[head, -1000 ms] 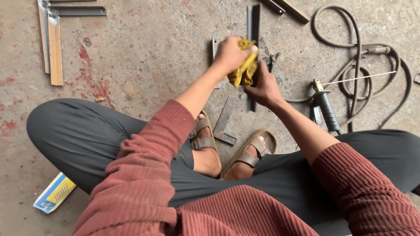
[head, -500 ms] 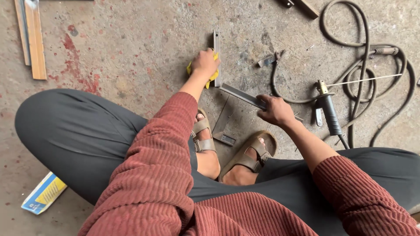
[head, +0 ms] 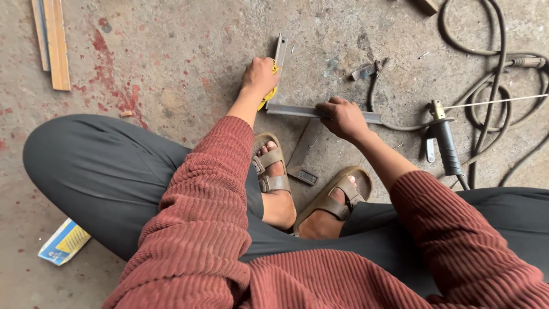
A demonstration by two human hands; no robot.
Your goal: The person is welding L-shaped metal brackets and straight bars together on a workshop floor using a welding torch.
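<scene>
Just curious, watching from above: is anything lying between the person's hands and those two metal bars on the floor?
Nothing visible does. The left hand, holding a yellow cloth, rests on the upright steel bar, and the right hand presses directly on the horizontal steel bar.

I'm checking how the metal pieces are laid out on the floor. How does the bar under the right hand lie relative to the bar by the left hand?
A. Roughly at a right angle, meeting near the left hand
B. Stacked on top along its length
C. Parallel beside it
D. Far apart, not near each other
A: the flat metal bar under the right hand runs sideways, while the upright bar by the left hand runs away from the person, forming a corner.
</scene>
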